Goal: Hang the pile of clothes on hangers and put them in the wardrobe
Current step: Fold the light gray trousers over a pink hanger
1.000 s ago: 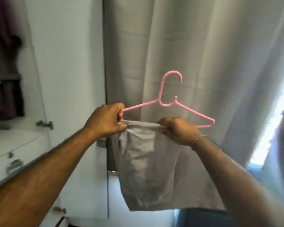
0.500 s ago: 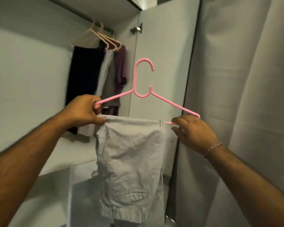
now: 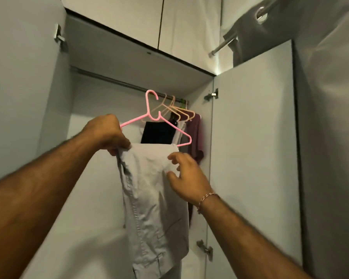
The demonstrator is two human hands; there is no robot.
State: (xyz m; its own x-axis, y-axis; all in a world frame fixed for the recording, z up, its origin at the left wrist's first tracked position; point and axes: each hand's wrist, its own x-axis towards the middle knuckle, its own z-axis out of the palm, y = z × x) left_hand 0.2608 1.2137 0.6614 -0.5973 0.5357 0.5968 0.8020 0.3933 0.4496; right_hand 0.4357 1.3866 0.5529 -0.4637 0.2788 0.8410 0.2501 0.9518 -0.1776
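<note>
A pink hanger (image 3: 152, 112) carries folded light grey trousers (image 3: 151, 200) over its bottom bar. My left hand (image 3: 107, 133) grips the hanger's left end together with the trousers' top corner and holds it up inside the open wardrobe. My right hand (image 3: 186, 178) is off the hanger, fingers spread and loosely bent, just in front of the trousers' right edge. The hanger's hook is close below the wardrobe rail (image 3: 117, 82).
Several peach hangers (image 3: 177, 109) hang at the rail's right end with a black garment (image 3: 157, 133), a white one and a maroon one (image 3: 195, 135). The right wardrobe door (image 3: 254, 137) stands open. A grey curtain (image 3: 328, 97) hangs to the right.
I turned from the curtain to face the wardrobe and raised the hanger toward the rail. My right hand let go of the hanger's right end and dropped beside the trousers.
</note>
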